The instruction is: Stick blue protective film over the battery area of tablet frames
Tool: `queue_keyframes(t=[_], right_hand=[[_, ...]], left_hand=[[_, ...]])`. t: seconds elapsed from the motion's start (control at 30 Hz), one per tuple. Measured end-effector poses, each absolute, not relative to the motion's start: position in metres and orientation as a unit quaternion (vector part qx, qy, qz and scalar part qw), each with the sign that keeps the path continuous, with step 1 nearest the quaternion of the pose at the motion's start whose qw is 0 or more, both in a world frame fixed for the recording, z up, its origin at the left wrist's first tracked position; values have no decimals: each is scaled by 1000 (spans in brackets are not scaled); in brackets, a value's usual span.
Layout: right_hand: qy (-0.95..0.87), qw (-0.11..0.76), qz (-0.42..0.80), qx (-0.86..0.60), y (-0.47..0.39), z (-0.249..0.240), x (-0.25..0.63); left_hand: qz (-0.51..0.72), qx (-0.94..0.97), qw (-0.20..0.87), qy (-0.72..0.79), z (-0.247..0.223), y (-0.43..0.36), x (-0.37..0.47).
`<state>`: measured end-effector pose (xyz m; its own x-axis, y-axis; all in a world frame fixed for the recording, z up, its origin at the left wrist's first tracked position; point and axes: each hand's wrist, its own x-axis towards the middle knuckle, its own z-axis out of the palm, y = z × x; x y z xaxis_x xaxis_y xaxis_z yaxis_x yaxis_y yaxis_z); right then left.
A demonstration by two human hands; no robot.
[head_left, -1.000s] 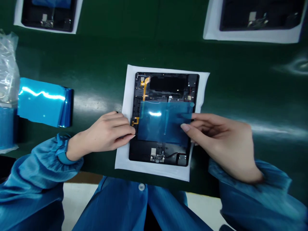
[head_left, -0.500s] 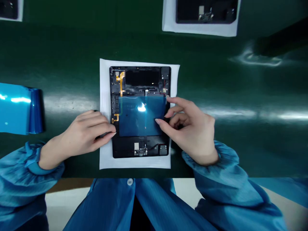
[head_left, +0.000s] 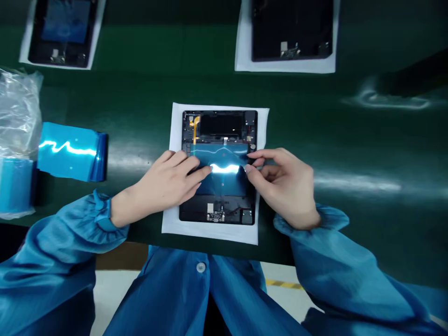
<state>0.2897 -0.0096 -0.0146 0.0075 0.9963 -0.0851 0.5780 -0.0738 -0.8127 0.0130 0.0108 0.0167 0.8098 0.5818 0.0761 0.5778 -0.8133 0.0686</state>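
Observation:
A black tablet housing (head_left: 199, 205) with exposed parts lies on a white sheet (head_left: 171, 226) in front of me. A glossy blue film (head_left: 231, 184) covers its middle, and bright, wavy reflections run across it. My left hand (head_left: 170, 179) lies over the housing's left side, fingers loosely stretched, the index fingertip on the film. At the film's right edge, my right hand (head_left: 282, 182) has thumb and fingertips drawn close together around the edge. Inside the housing, an orange ribbon cable (head_left: 195, 130) runs along the upper left, and a small circuit board (head_left: 216, 216) sits at the bottom.
On the left is a stack of blue films (head_left: 68, 161), beside a clear plastic bag (head_left: 17, 112) with more blue sheets. Another tablet housing (head_left: 37, 51) lies at the far left and one more housing (head_left: 292, 30) at the far right, each on white sheets on the green table (head_left: 350, 140).
The view has shifted, bringing the plastic bag into sight. My left hand has moved from the housing's left edge onto the film. My right thumb and index finger have drawn together at the film's right edge.

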Motion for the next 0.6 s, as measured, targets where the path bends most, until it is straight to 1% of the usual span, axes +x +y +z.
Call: queue_keyframes(t=[0.1,0.2,0.33,0.4,0.47,0.5,0.57,0.6], right_hand=[[-625,320,337,-627,-10,-20,286],[-625,337,333,-620,-10,-27,284],[-626,350,325,-616,-11,-31,283],[-657,349,287,-604,-14,-28,281],[-727,322,223,-564,-18,-22,276],[-774,292,188,-529,-20,-19,272],[-864,209,133,-439,-20,-12,262],[-896,167,116,-394,-18,-10,256]], left_hand=[[-1,953,19,303,16,13,34],[-22,955,32,293,12,18,56],[-26,950,71,302,5,32,65],[3,939,87,334,5,38,52],[66,917,100,381,8,42,29],[102,902,108,406,8,42,15],[138,879,128,439,8,41,-11],[130,873,142,448,6,39,-22]])
